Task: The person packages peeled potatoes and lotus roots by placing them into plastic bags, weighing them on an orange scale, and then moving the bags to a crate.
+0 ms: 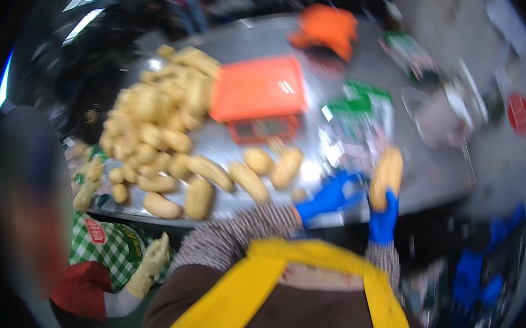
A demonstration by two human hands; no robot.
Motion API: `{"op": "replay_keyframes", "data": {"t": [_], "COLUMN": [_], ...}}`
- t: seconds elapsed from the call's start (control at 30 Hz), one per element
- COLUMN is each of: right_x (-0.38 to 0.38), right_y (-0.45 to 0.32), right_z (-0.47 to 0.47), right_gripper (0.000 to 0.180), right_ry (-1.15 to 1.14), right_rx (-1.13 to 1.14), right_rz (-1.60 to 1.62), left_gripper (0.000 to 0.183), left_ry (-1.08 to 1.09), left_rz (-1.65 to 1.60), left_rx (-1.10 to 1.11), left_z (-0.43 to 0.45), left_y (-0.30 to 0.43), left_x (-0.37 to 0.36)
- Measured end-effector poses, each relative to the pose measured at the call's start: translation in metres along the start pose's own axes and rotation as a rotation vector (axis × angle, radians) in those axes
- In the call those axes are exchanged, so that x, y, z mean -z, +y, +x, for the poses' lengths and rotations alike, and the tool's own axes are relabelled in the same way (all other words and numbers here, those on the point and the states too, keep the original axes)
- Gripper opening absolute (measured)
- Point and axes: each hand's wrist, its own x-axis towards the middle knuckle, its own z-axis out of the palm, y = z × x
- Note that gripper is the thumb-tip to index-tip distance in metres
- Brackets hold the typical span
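My right hand (384, 219), in a blue glove, grips the lower end of a long yellow potato (386, 173) and holds it upright near the table's front edge. To its left is my left hand (329, 199), also blue-gloved, reaching rightward; blur hides whether its fingers hold anything. Just beyond both hands lies a clear plastic bag with green print (360, 98). Several loose potatoes (248, 182) rest left of my left hand, and a large heap of potatoes (158, 102) covers the table's left part.
An orange weighing scale (260, 91) stands mid-table, with an orange bundle (326, 27) behind it. A whitish jug-like container (442, 117) is at the right. A co-worker's gloved hand (153, 263) shows at lower left. Blue gloves (469, 273) lie at lower right below the metal table (432, 166).
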Motion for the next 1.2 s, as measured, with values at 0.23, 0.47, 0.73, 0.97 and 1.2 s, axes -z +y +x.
{"op": "replay_keyframes", "data": {"t": [0.23, 0.47, 0.73, 0.97, 1.2], "right_x": [0.060, 0.049, -0.006, -0.047, -0.022], "right_y": [-0.035, -0.038, -0.029, -0.030, -0.041], "right_z": [-0.017, -0.077, -0.055, -0.037, -0.054], "right_gripper": [0.061, 0.059, 0.074, 0.073, 0.078], "right_ry": [0.037, 0.126, -0.214, -0.416, -0.346], "right_rx": [0.221, 0.152, 0.087, 0.036, 0.087], "right_rz": [0.144, 0.165, 0.035, -0.224, -0.388], "left_gripper": [0.048, 0.035, 0.015, 0.016, 0.028], "left_ry": [0.035, 0.089, -0.060, 0.086, 0.108], "left_rz": [0.837, 1.149, 0.995, 0.311, -0.120], "left_rx": [-0.108, -0.328, 0.081, 0.184, 0.465], "left_z": [0.026, 0.019, 0.035, 0.050, 0.060], "left_y": [0.001, 0.016, 0.001, 0.012, 0.049], "left_x": [0.000, 0.026, 0.050, 0.056, 0.060]}}
